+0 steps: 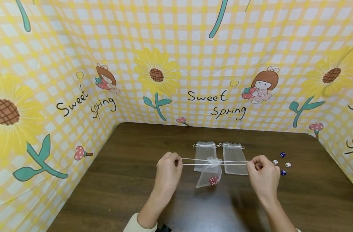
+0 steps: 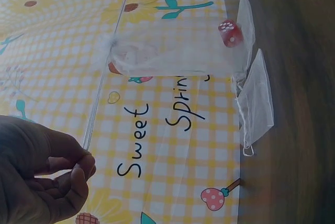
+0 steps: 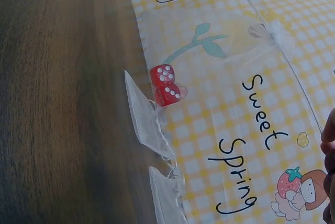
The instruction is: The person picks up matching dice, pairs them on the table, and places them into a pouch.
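Observation:
A sheer white organza drawstring bag (image 1: 206,177) hangs in the air between my hands, its neck bunched tight. Red dice (image 3: 165,85) with white pips lie in its bottom corner; two are visible in the right wrist view. On the left, my left hand (image 1: 169,167) pinches one end of the white drawstring (image 1: 194,159) between thumb and finger. My right hand (image 1: 264,175) pinches the opposite end, so the cords run straight and taut through the gathered neck.
Two more organza bags, a left one (image 1: 201,153) and a right one (image 1: 234,159), lie flat on the dark wooden table (image 1: 130,180) behind the hanging bag. Beyond my right hand are several dice, including a white die (image 1: 288,165) and a blue die (image 1: 282,155). Yellow checked cloth (image 1: 199,71) surrounds the table.

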Available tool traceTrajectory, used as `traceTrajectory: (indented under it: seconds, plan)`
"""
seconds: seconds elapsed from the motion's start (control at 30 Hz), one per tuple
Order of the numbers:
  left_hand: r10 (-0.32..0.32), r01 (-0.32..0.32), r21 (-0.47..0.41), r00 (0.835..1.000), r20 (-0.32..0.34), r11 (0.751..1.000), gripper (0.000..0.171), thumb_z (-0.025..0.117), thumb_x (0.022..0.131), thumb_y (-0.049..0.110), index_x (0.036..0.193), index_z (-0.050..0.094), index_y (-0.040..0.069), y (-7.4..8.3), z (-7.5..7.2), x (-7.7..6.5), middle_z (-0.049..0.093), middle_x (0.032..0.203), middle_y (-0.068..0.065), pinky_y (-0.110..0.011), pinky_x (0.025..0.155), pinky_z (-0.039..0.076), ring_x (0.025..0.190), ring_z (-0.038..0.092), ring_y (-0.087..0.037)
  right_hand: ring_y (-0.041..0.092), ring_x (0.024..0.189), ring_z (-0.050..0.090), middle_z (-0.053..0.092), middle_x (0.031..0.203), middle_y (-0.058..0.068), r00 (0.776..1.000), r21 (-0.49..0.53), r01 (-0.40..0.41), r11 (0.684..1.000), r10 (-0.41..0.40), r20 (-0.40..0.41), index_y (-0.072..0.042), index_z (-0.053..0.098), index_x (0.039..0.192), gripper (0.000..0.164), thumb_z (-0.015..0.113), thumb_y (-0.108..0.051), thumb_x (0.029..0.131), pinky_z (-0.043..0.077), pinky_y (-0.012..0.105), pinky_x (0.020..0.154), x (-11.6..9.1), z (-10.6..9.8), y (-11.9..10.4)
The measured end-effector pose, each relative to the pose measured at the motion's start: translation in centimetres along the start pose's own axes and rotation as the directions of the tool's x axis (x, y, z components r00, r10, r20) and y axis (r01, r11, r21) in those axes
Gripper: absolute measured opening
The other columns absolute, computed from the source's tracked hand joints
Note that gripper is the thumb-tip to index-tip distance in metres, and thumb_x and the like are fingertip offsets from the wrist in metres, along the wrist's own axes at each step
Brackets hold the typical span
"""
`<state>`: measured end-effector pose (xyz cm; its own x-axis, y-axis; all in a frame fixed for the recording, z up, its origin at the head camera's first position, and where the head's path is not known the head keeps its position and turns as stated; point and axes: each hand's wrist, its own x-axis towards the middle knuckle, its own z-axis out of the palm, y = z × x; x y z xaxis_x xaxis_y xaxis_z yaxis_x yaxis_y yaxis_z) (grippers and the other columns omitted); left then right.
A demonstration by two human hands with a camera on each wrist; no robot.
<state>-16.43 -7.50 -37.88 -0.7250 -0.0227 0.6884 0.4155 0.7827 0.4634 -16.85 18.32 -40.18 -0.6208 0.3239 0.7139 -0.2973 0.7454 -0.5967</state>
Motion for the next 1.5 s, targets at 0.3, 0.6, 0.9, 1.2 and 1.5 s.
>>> traceTrajectory:
  seconds: [0.3,0.6,0.9,1.2,1.5]
  plan:
    - [-0.091,0.091,-0.019,0.996,-0.016,0.996,0.020,0.061,0.067,-0.010,0.058,0.056,0.007,-0.5,-0.2,0.3,0.049,0.060,0.000,-0.027,0.049,0.043,0.053,0.048,-0.014,0.013,0.046,0.036,0.039,0.047,-0.004,0.999,-0.044,-0.049,0.998,0.049,0.014,-0.009,0.052,0.057,0.014,0.056,-0.001,0.068,0.027,0.031,0.055,-0.2,0.1,-0.3]
    - [-0.150,0.150,-0.050,0.989,-0.007,0.987,0.019,0.061,0.068,-0.010,0.059,0.057,0.006,-0.7,-0.4,0.5,0.050,0.060,0.000,-0.022,0.047,0.041,0.052,0.046,-0.011,0.003,0.047,0.032,0.039,0.049,-0.005,0.999,-0.022,-0.027,0.999,0.028,0.017,-0.010,0.052,0.057,0.015,0.057,0.000,0.067,0.027,0.032,0.058,-0.3,0.2,-0.5]
    - [-0.219,0.219,-0.006,0.976,0.000,0.976,0.016,0.059,0.068,-0.005,0.058,0.055,0.006,-1.7,-0.7,0.9,0.050,0.059,-0.001,-0.032,0.052,0.043,0.054,0.050,-0.017,0.011,0.046,0.034,0.038,0.049,-0.004,0.999,0.005,-0.004,1.000,0.003,0.042,-0.010,0.051,0.056,0.015,0.054,0.002,0.066,0.027,0.032,0.059,-0.5,1.0,-0.7]
    - [-0.284,0.283,0.007,0.959,0.022,0.959,0.017,0.058,0.070,-0.007,0.056,0.056,0.004,-4.5,-1.6,2.3,0.052,0.057,-0.004,-0.031,0.046,0.041,0.049,0.046,-0.017,0.010,0.045,0.036,0.037,0.049,-0.010,0.981,0.028,0.074,0.997,-0.078,0.177,-0.014,0.050,0.056,0.018,0.057,0.001,0.064,0.029,0.033,0.059,-2.1,2.9,-1.7]
    - [-0.404,0.403,0.041,0.914,0.042,0.914,0.016,0.056,0.073,-0.004,0.059,0.059,0.002,-7.0,-2.1,4.2,0.053,0.052,-0.005,-0.032,0.045,0.042,0.043,0.045,-0.016,0.009,0.046,0.039,0.039,0.050,-0.011,0.927,0.032,0.074,0.997,-0.080,0.367,-0.015,0.049,0.060,0.018,0.060,-0.002,0.066,0.033,0.035,0.062,-2.5,5.8,-2.5]
